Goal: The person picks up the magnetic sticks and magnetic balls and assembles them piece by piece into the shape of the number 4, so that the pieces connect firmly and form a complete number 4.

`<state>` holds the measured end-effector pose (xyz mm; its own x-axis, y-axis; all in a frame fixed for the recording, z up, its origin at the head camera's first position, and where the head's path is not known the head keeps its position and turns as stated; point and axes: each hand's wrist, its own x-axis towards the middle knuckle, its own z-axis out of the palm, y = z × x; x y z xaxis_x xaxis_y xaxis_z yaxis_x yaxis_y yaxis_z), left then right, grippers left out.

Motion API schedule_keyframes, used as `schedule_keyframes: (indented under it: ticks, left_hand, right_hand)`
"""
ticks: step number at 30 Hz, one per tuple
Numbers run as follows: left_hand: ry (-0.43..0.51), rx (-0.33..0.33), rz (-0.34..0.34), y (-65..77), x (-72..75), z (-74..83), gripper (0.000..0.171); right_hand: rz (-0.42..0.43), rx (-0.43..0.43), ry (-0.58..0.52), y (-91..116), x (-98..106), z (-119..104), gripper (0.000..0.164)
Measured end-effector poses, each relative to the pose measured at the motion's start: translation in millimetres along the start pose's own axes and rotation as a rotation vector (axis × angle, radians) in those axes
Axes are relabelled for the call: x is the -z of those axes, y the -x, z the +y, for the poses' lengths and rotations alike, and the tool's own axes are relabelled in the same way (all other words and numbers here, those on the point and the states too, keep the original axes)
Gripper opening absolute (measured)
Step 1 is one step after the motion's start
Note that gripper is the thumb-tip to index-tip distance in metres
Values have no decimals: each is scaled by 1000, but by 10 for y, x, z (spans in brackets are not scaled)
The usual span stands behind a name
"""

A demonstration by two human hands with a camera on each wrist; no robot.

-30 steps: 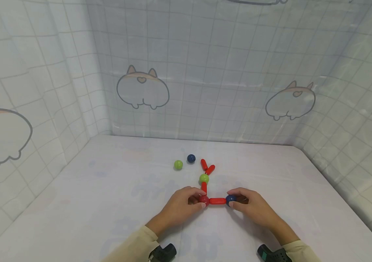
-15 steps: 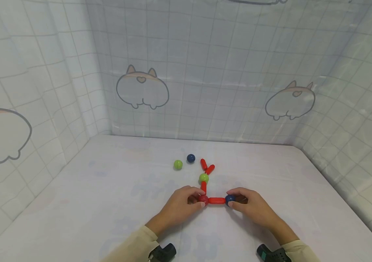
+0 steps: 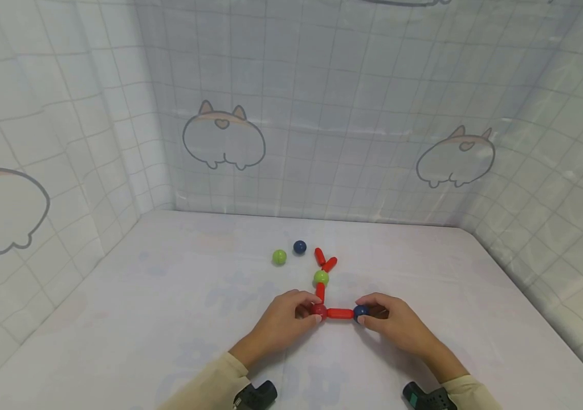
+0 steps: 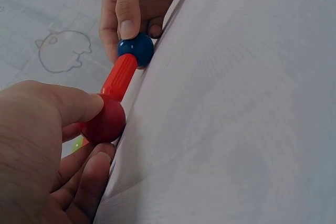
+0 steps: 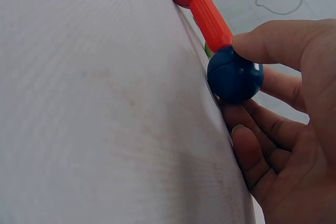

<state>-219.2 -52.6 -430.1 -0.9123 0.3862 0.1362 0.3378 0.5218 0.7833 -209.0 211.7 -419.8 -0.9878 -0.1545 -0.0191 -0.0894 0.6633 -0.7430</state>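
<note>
My left hand [image 3: 285,320] pinches a red ball [image 4: 106,121] between thumb and fingers. My right hand [image 3: 395,320] grips a dark blue ball [image 5: 234,75] in the same way. A ridged red rod [image 3: 340,314] joins the two balls and lies level between my hands. From the red ball a second red rod [image 3: 320,292] runs away from me to a light green ball [image 3: 321,278]. The whole joined piece forms an L on the white tabletop, with the red ball at its corner.
Beyond the green ball lie two short red rods, one upright in view [image 3: 319,256] and one slanted [image 3: 329,264]. To their left rest a loose dark blue ball [image 3: 300,247] and a loose green ball [image 3: 279,257]. Grid-patterned curtains [image 3: 322,114] enclose the table's back and sides.
Both hands keep their holds on the red and blue balls. The green ball at the far end of the joined piece has shifted very slightly to the right.
</note>
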Motion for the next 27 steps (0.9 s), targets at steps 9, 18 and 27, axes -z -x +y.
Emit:
schedule_keyframes:
  ticks: [9,18,27]
  left_hand:
    - [3,23,1,1,-15,20,27]
    - [-5,21,9,-8,-18,-1,28]
    - [-8,18,17,-15,-17,-4,27]
  right_hand:
    - [-14,12,2,13,11,-1,30]
    - [-38,48,-16,-1,27,19,31]
    - [-44,46,-12,-7,30,16,31]
